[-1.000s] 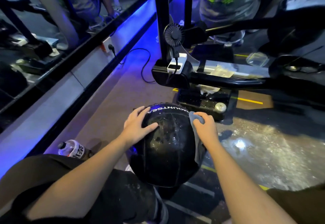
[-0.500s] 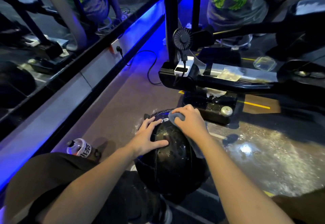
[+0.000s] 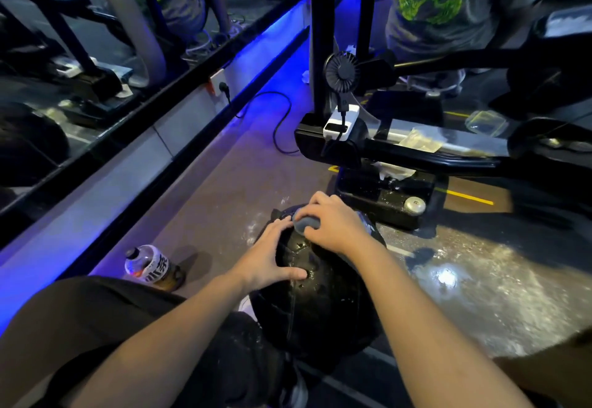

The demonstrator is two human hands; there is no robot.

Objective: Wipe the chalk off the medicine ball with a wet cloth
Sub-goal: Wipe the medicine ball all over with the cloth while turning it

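Medicine ball (image 3: 320, 305), black and glistening wet, sitting on the floor right in front of the knees, nearest of all beside a dark trouser leg (image 3: 224, 359) dusted with pale specks. Left hand (image 3: 272, 255) laid flat on the ball's upper left face, fingers spread and fairly straight, thumb stretched out to the right across the surface, gripping nothing. Right hand (image 3: 333, 225) a little farther on, at the ball's far top, fingers curled down around a bunched grey-blue cloth (image 3: 306, 222) and pressing it onto the ball; fingertips of the left hand just beside the cloth. White smears on the floor (image 3: 205, 202) just left of the ball's far edge. Plastic bottle (image 3: 150, 266) with a white label standing near left, apart from the ball. Wet, shining patch of floor off to the right. Farther on, a black machine base (image 3: 384, 197) with a round metal cap (image 3: 414, 205), close beyond the ball. Above that, a black frame carrying a white power bank (image 3: 340, 122) and a small black clip fan (image 3: 342, 71). Black cable (image 3: 278, 119) trailing from a wall socket on the far left, under a blue-lit strip. Farthest back, a person in a grey shirt (image 3: 448, 0) with a green print
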